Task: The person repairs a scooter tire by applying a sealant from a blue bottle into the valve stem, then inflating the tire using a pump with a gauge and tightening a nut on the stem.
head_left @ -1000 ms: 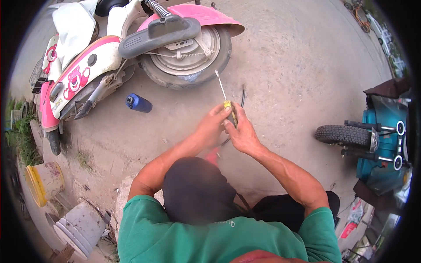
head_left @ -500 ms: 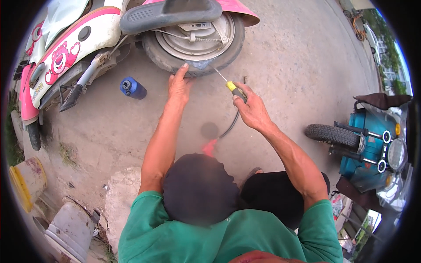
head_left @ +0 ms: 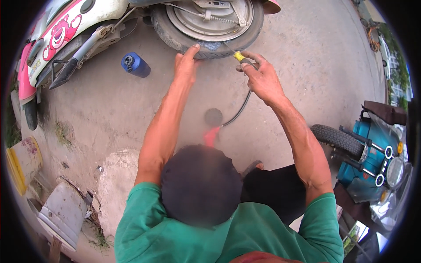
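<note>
At the top, a scooter's wheel has a black tyre (head_left: pixel 169 38) round a silver metal rim (head_left: pixel 188 22). A wet-looking bluish-grey patch marks its sidewall. My left hand (head_left: pixel 186 66) grips the tyre's near edge, thumb on the sidewall beside the patch; its other fingers are mostly hidden behind the tread. In my right hand (head_left: pixel 266 79) is a screwdriver-like tool (head_left: pixel 239 56) with a yellow and black handle and a thin metal shaft. Its shaft slants onto the sidewall just right of the patch. I cannot tell whether the tip goes into the rubber.
A blue bottle (head_left: pixel 136 65) stands left of my left forearm, near the white and pink scooter (head_left: pixel 94 22). A black hose (head_left: pixel 240 112) with a red end lies between my arms. A teal vehicle (head_left: pixel 372 144) stands at right, buckets (head_left: pixel 66 215) at lower left.
The scene has shifted up in the picture. The tool's shaft has moved slightly farther onto the sidewall, and my right fingers have loosened and shifted on its handle. My left hand still grips the tyre.
</note>
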`<state>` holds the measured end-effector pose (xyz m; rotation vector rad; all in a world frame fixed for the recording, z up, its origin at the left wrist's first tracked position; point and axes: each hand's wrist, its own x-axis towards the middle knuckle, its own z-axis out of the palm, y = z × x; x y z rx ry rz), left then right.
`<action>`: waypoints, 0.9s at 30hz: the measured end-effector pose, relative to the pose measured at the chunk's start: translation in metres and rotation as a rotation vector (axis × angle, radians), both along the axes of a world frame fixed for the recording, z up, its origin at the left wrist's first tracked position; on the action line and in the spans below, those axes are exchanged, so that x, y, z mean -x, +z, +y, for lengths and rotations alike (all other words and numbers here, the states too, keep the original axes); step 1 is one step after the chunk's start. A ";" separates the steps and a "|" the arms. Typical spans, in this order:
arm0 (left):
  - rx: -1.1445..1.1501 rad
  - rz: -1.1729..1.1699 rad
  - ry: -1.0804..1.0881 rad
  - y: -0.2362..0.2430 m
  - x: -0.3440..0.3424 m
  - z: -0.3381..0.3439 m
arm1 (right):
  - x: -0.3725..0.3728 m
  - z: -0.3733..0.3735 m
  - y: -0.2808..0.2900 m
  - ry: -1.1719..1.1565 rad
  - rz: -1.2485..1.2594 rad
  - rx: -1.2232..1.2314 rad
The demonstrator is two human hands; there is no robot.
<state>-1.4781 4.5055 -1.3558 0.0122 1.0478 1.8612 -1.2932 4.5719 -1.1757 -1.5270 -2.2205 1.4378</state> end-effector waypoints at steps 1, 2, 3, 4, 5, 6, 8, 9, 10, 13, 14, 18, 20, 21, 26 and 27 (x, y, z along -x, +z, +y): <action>-0.005 0.011 -0.008 0.000 -0.001 0.000 | 0.007 0.003 0.013 -0.003 -0.074 0.034; -0.008 0.027 -0.018 0.000 0.000 -0.001 | 0.012 0.007 0.017 0.008 -0.077 0.023; 0.005 0.020 -0.015 0.000 0.000 -0.003 | 0.015 0.011 0.018 0.011 -0.083 0.035; -0.018 0.026 -0.021 0.003 -0.001 -0.001 | 0.016 0.017 0.020 0.057 -0.088 -0.065; -0.040 0.032 -0.027 0.004 -0.002 0.001 | 0.014 0.019 0.021 0.102 -0.092 -0.164; -0.045 0.020 -0.044 0.003 -0.002 0.001 | 0.011 0.019 0.021 0.088 -0.090 -0.210; -0.043 0.004 -0.049 0.008 -0.003 0.000 | -0.005 0.018 0.003 0.145 0.068 -0.295; -0.046 -0.011 -0.054 0.010 -0.005 0.000 | -0.013 0.017 -0.004 0.201 0.227 -0.384; 0.008 -0.056 0.010 0.001 -0.001 -0.004 | -0.011 0.016 -0.011 0.256 0.301 -0.409; -0.034 -0.040 -0.049 0.004 0.000 -0.004 | -0.002 0.031 -0.033 0.298 0.372 -0.875; -0.031 -0.039 -0.046 0.006 -0.001 -0.003 | -0.001 0.037 -0.031 0.288 0.337 -0.929; -0.052 -0.022 -0.071 0.004 -0.001 -0.002 | 0.017 0.038 -0.026 0.164 0.624 -0.459; -0.095 -0.013 -0.100 0.006 -0.001 -0.003 | 0.026 0.048 -0.019 0.185 0.551 -0.396; -0.079 -0.017 -0.109 0.007 -0.001 -0.003 | 0.032 0.055 -0.011 0.218 0.493 -0.371; -0.090 -0.091 -0.120 -0.007 0.007 0.002 | 0.073 0.065 0.024 0.082 0.437 -0.268; -0.059 -0.143 -0.113 -0.009 0.006 0.002 | 0.066 0.059 0.029 0.122 0.481 -0.304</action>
